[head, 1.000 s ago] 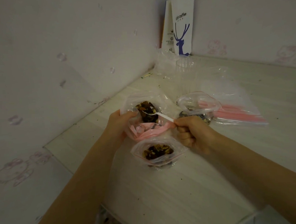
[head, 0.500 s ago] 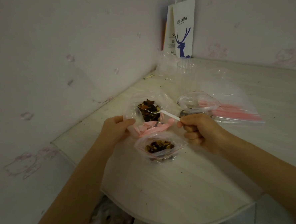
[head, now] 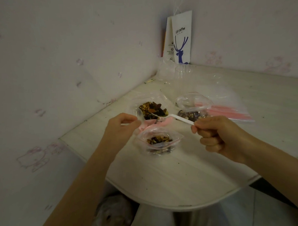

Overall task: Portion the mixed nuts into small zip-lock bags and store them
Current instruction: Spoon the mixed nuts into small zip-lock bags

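Observation:
A large clear bag of mixed nuts (head: 152, 110) with a pink zip lies open on the white table (head: 183, 172). My left hand (head: 118, 130) pinches its near rim. My right hand (head: 216, 135) grips the handle of a white plastic spoon (head: 180, 118), whose bowl sits at the bag's mouth. In front of it stands a small open zip-lock bag (head: 159, 141) partly filled with nuts. Another small bag (head: 191, 110) with nuts stands to the right, its mouth open.
A stack of empty zip-lock bags with pink strips (head: 232, 111) lies at the right. A white paper bag with a blue deer (head: 181, 39) leans in the wall corner beside clear plastic cups (head: 182, 72). The wall runs close on the left; the table's curved edge is near me.
The spoon has been drawn back out of the large bag toward its mouth, and my right hand has shifted slightly right. My left hand has kept hold of the bag's rim.

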